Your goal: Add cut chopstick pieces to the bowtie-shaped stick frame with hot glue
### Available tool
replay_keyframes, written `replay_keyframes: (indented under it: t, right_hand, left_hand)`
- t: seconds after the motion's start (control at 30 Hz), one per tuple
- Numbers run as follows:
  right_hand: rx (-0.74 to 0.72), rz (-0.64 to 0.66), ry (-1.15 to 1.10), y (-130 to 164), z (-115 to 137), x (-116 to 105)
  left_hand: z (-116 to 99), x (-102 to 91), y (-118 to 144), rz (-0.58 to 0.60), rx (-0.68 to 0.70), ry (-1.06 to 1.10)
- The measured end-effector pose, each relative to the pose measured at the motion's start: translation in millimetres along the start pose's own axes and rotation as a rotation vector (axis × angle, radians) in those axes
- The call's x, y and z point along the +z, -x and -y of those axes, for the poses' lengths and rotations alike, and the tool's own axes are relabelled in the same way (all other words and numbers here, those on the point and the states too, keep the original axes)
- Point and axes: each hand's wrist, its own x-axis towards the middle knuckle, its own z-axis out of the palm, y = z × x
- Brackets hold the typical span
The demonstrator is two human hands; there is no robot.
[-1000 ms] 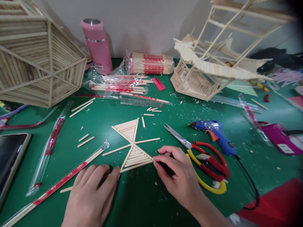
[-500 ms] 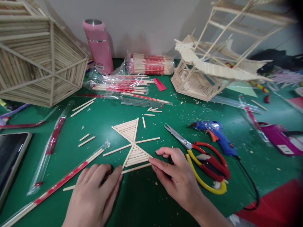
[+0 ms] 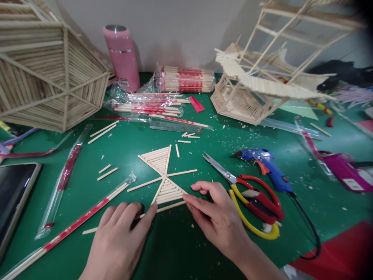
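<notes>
Two bare hands, left hand (image 3: 116, 243) and right hand (image 3: 217, 217); no sleeves, rings or gloves; short, unpainted nails.
</notes>
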Motion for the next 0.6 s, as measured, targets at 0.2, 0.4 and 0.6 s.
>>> replay_keyframes:
  t: [0.2,0.4,0.6]
  right_hand:
    - [0.005,0.008,-0.011,-0.8,0.7,-0.4]
    - [0.004,0.01,0.001,-1.6,0.1,-0.2]
    - [0.074,-0.034,-0.117,1.5,-2.9,-1.9]
  left_hand:
    - [0.6,-0.3,-0.3,0.007,0.0,0.005]
    - [-0.5,1.6,0.4,0.016,-0.009,0.028]
    - [0.4,1.4,1.1,-0.048,-0.023,0.059]
